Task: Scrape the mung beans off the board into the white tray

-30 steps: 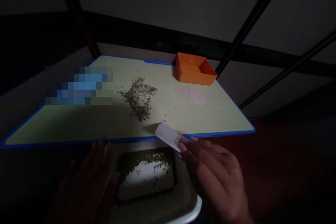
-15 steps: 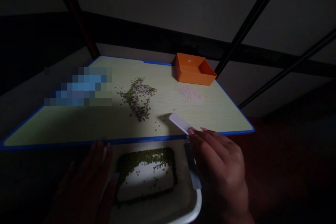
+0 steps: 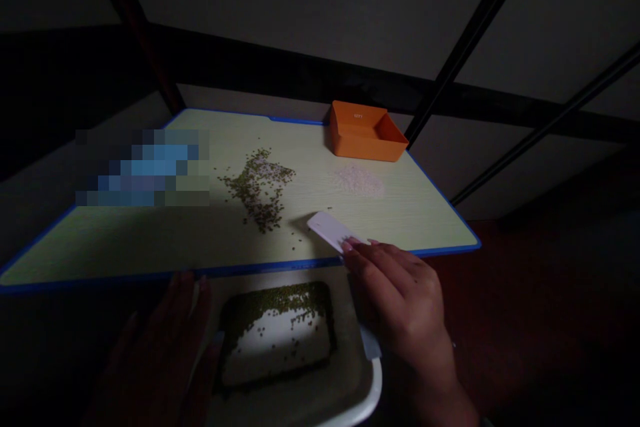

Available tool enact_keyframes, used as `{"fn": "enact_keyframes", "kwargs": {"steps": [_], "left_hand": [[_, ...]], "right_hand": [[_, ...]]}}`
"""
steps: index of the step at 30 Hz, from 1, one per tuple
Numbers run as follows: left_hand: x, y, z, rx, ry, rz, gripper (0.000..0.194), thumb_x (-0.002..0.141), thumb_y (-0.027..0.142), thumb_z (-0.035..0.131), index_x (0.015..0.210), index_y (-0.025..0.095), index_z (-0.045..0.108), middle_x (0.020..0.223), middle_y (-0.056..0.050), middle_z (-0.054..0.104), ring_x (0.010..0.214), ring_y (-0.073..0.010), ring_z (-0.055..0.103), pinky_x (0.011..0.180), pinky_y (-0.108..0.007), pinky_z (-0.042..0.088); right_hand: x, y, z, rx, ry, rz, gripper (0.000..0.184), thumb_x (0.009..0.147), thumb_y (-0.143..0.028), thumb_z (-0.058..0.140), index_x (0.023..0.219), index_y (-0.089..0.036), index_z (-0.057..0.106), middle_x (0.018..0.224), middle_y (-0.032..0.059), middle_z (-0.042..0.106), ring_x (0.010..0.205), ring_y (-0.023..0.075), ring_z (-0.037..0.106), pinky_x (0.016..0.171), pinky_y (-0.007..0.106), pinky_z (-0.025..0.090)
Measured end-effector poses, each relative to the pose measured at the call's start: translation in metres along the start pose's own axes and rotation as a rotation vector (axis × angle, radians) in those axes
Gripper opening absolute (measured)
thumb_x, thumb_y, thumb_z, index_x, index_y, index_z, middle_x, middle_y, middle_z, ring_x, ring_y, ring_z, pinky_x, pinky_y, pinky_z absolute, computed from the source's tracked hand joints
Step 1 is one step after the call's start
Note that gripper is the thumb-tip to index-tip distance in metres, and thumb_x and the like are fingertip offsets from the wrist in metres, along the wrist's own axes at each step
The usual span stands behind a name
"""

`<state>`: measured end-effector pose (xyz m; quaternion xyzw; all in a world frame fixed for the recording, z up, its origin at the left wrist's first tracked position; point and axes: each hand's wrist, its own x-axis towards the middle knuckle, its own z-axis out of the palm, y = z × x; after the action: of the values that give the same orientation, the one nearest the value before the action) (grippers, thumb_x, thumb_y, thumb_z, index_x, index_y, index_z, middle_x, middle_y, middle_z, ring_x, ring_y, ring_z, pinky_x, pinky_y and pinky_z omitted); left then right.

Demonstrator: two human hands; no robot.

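Pinching white plastic scraper in right hand, tip over blue-edged board; left hand open beside white tray of mung beans; loose bean pile mid-board. Risk: hurried scraper stroke flicks beans over board edge, missing tray.

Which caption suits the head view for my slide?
Right hand holds a white scraper above a board near scattered green beans.
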<state>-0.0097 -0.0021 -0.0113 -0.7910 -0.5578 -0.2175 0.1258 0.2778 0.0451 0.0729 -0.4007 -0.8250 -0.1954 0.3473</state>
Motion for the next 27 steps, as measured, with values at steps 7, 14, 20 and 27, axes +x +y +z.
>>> {"fn": "enact_keyframes", "kwargs": {"steps": [7,14,20,27], "left_hand": [[0.001,0.0,-0.002,0.03,-0.015,0.006,0.067,0.082,0.029,0.042,0.145,0.023,0.022,0.162,-0.004,0.02,0.15,-0.0167,0.018,0.125,-0.042,0.014],[-0.003,0.0,-0.002,0.04,-0.019,-0.026,0.067,0.082,0.029,0.042,0.145,0.023,0.021,0.162,-0.005,0.02,0.149,-0.0191,0.021,0.125,-0.044,0.017],[-0.003,-0.002,0.0,0.025,0.001,-0.001,0.068,0.081,0.03,0.043,0.145,0.022,0.023,0.162,-0.006,0.022,0.149,-0.021,0.023,0.125,-0.044,0.018],[-0.002,0.0,-0.001,0.03,-0.017,-0.007,0.067,0.082,0.029,0.042,0.145,0.021,0.023,0.162,-0.005,0.022,0.149,-0.0184,0.021,0.125,-0.04,0.015]], "right_hand": [[-0.002,0.006,0.002,-0.056,0.02,0.06,0.019,0.09,-0.007,0.054,0.103,-0.007,0.068,0.096,0.015,0.077,0.084,0.027,0.074,0.073,0.042,0.061],[-0.002,0.025,0.016,-0.067,0.039,0.127,0.018,0.09,-0.009,0.054,0.098,-0.012,0.07,0.093,0.0121,0.078,0.082,0.0231,0.074,0.072,0.038,0.061],[-0.006,0.037,0.024,0.163,0.046,0.154,0.023,0.09,-0.008,0.053,0.104,-0.019,0.066,0.102,0.0066,0.077,0.092,0.0175,0.072,0.09,0.039,0.058],[-0.007,0.043,0.018,0.37,0.067,0.148,0.027,0.087,-0.003,0.051,0.101,-0.021,0.066,0.099,0.0029,0.077,0.093,0.0143,0.072,0.095,0.036,0.055]]}}
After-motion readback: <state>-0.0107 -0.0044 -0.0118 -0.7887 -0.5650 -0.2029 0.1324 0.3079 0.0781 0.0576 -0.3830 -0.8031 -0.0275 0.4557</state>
